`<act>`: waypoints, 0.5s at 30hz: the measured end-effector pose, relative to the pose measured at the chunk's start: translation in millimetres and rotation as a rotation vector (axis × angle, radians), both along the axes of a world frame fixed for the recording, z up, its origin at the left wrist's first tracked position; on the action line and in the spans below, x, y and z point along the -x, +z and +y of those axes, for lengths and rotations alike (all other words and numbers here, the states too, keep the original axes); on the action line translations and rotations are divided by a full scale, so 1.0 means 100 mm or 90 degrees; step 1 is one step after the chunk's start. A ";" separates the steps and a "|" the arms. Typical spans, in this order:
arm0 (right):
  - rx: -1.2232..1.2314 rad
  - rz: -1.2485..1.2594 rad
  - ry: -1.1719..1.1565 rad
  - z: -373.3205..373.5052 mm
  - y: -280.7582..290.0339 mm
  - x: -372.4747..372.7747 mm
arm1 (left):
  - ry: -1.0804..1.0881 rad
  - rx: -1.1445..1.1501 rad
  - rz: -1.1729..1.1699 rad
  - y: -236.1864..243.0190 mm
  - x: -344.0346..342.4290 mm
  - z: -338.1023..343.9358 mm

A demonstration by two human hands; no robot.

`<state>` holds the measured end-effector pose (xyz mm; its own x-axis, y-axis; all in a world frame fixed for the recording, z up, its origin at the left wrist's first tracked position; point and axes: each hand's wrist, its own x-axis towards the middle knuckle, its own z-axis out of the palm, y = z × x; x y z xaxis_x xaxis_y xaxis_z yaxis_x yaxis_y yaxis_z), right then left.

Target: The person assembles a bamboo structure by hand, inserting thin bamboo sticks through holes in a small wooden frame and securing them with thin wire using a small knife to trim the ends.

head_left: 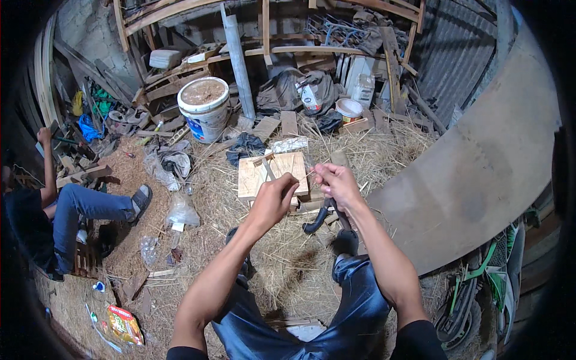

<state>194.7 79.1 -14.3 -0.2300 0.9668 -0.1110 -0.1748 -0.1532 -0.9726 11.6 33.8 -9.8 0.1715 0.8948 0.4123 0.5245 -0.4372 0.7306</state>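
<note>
My left hand (276, 197) is closed, its fingers curled over the front of a pale wooden block (247, 180). A narrow grey strip (268, 170) runs from the far side of the block to my left knuckles; whether I grip it is hidden. My right hand (339, 185) is closed in a pinch just right of the block, on a thin reddish piece (312, 171). A small brown wood piece (262, 160) lies on the block's far edge. Below my right hand is a black curved handle (315, 225), beside a tool with a wooden end (340, 158).
Straw and shavings cover the ground. A white bucket (204, 108) stands far left, a smaller tub (349, 109) far right. A large curved sheet (462, 162) leans at right, above a green motorbike (492, 270). Another person (84, 210) sits at left, one hand raised with a tool.
</note>
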 end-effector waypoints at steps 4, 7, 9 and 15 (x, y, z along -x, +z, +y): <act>-0.040 0.038 -0.179 0.27 -0.05 -0.58 | 0.028 0.079 0.024 0.10 0.05 -0.04; -0.042 0.007 -0.201 0.24 -0.02 -0.59 | 0.063 0.083 -0.005 0.05 0.22 -0.02; -0.036 -0.033 -0.119 0.10 0.00 -0.45 | 0.068 0.031 -0.011 -0.02 0.21 0.02; 0.010 0.092 0.083 -0.04 -0.05 0.07 | 0.025 0.036 -0.026 -0.02 0.03 0.04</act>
